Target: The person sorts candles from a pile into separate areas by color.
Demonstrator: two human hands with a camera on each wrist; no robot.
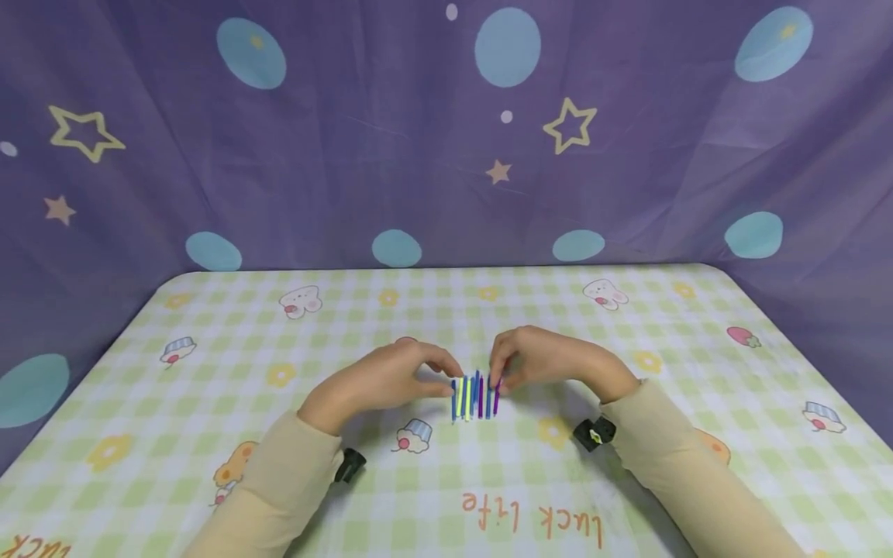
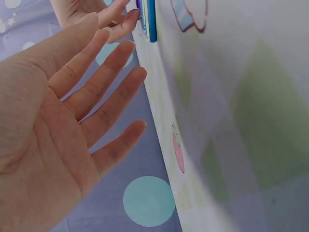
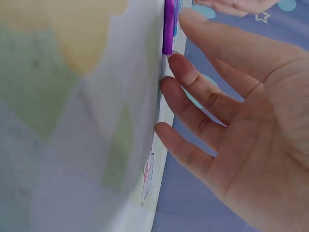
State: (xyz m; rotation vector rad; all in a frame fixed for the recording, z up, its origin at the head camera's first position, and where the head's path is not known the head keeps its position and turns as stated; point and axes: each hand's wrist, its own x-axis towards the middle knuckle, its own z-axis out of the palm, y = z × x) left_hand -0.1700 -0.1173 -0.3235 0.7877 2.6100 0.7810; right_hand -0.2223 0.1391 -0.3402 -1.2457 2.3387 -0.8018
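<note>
Several slim coloured sticks in blue, yellow and purple lie side by side in a row on the tablecloth, their ends slightly uneven. My left hand is at the row's left side, thumb tip right by the outermost blue stick. Its fingers are spread and fairly straight, with nothing between them. At the right side, my right hand hovers with thumb and index tips close over the far end of the outermost purple stick. In the right wrist view its other fingers are loosely bent, and the index is hidden behind the thumb.
A green-and-white checked tablecloth with printed cupcakes, flowers and lettering covers the table. Behind the table's far edge hangs a purple curtain with stars and blue dots. Dark bands sit on the sleeves at the wrists.
</note>
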